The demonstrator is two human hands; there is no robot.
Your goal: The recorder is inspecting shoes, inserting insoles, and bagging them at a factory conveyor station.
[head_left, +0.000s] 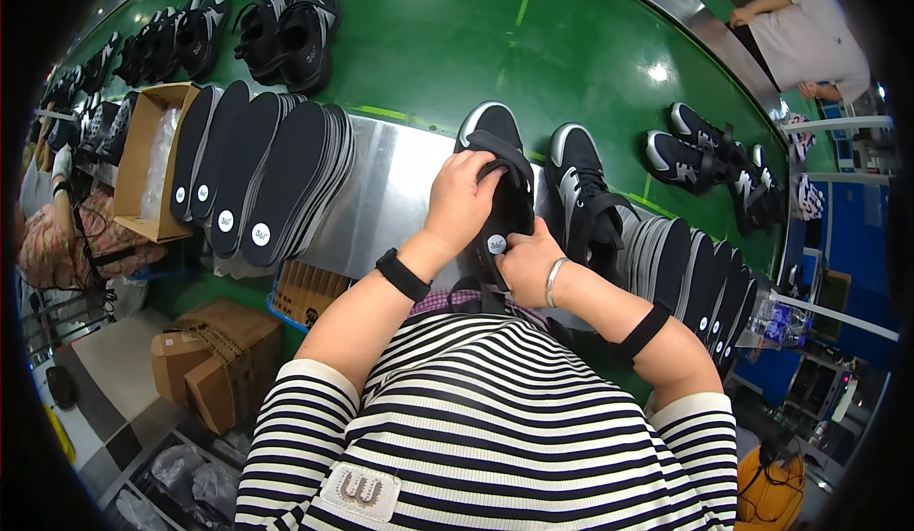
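Observation:
A black sneaker (pixel 488 120) with a silver-grey toe edge lies in front of me, its toe pointing away. My left hand (pixel 462 200) is closed on the sneaker's tongue (pixel 505 154), pulling it up from the opening. At the heel end, my right hand (pixel 529 262) grips a black insole (pixel 495 244) with a round white label. The insole lies partly in the shoe; its front part is hidden. Just right of it stands the other sneaker (pixel 577 164), laced and touched by neither hand.
Stacks of black insoles (pixel 297 174) stand left on the metal ledge (pixel 388 164), with further insole stacks (pixel 657 257) at right. An open carton (pixel 157 164) is at far left. Sneakers (pixel 305 40) line the green belt (pixel 428 26). Another person (pixel 809 31) stands across it.

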